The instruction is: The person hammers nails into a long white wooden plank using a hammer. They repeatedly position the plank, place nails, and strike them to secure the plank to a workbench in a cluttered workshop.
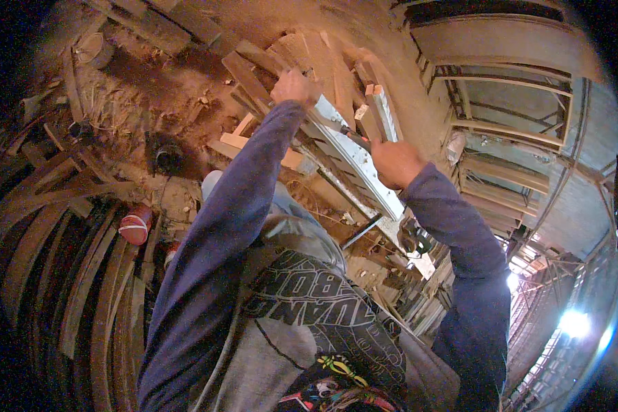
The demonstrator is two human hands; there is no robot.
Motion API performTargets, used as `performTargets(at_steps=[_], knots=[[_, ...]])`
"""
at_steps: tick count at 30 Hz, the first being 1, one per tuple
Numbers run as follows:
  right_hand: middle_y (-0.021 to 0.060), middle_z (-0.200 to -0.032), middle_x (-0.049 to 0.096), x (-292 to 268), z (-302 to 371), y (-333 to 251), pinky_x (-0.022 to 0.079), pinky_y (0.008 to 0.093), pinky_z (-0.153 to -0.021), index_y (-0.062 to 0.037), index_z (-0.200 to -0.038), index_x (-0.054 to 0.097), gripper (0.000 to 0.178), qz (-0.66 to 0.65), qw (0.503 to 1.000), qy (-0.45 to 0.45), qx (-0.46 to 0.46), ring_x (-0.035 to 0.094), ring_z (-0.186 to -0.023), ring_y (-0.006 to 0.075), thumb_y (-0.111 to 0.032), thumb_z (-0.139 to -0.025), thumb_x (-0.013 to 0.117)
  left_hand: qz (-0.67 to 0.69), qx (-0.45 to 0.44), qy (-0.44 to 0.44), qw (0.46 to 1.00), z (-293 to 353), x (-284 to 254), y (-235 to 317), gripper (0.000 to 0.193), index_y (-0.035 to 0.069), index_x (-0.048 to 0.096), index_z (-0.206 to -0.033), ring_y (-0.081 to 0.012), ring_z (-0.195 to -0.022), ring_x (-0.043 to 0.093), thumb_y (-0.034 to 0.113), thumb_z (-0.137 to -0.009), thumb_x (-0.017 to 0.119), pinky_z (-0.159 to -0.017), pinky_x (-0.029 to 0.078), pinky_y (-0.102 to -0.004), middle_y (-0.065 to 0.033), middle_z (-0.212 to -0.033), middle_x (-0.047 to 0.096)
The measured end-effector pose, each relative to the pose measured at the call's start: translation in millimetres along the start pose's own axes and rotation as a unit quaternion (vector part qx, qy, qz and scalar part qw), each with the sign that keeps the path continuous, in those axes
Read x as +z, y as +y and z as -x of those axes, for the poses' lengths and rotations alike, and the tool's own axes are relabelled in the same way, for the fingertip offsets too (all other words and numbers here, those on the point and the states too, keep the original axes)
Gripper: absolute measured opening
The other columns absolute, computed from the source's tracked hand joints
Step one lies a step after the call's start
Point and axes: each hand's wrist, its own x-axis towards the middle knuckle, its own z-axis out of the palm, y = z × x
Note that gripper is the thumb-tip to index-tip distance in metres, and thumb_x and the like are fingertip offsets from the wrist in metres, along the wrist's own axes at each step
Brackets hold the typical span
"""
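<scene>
A long white-faced board (364, 168) lies slanting in front of me, with small dark marks along its face. My right hand (397, 165) is closed around a slim hand tool (356, 137) with a dark and reddish handle. Its tip points to the upper left, over the board's face; the exact kind of tool is unclear. At the far upper end of the board, my left hand (296, 86) is closed, its fingers curled. A small dark bit shows beside those fingers, but what they grip is hidden.
Loose wooden offcuts (244, 75) lie around the board's far end, beside another pale-edged piece (384, 113). Long planks (93, 295) are stacked at the lower left, near a red container (136, 224). A bucket (95, 51) stands far left. Wooden frames (508, 103) rise at right.
</scene>
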Motion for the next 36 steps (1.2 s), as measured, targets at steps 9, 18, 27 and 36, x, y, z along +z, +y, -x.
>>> performTargets(at_steps=[9, 18, 27, 36], knots=[[0.0256, -0.086, 0.068, 14, -10, 21, 0.056, 0.0489, -0.068, 0.0054, -0.104, 0.060, 0.026, 0.016, 1.000, 0.002, -0.026, 0.069, -0.079, 0.0396, -0.005, -0.081, 0.059, 0.028, -0.020, -0.028, 0.999, -12, 6, -2, 0.060, 0.004, 0.065, -0.115, -0.0379, -0.110, 0.062, 0.046, -0.073, 0.069, -0.094, 0.049, -0.0462, -0.0211, -0.120, 0.061], [0.0280, -0.085, 0.064, 64, 4, 33, 0.052, 0.0536, -0.068, 0.0028, -0.100, 0.053, 0.018, -0.097, 0.990, 0.103, 0.017, 0.065, -0.083, 0.0443, -0.002, -0.083, 0.054, 0.007, -0.027, 0.008, 1.000, -11, 10, -1, 0.052, 0.006, 0.066, -0.112, -0.0369, -0.111, 0.061, 0.043, -0.075, 0.067, -0.095, 0.048, -0.0461, -0.0188, -0.120, 0.062], [0.0264, -0.087, 0.061, 167, -6, 37, 0.048, 0.0504, -0.077, 0.0026, -0.104, 0.053, 0.029, -0.256, 0.930, 0.264, 0.014, 0.058, -0.086, 0.0466, -0.017, -0.085, 0.065, -0.036, 0.010, 0.057, 0.998, -2, 4, 2, 0.060, 0.005, 0.066, -0.115, -0.0352, -0.112, 0.062, 0.049, -0.074, 0.068, -0.095, 0.049, -0.0461, -0.0194, -0.118, 0.064], [0.0051, -0.069, 0.052, 296, 64, -27, 0.047, 0.0333, -0.056, -0.0043, -0.085, 0.049, 0.031, -0.598, 0.649, 0.398, 0.248, 0.058, -0.062, 0.0145, -0.025, -0.089, 0.071, -0.166, -0.042, 0.165, 0.971, -61, 36, -33, 0.059, 0.010, 0.070, -0.111, -0.0313, -0.105, 0.065, 0.057, -0.076, 0.066, -0.091, 0.050, -0.0442, -0.0170, -0.113, 0.068]])
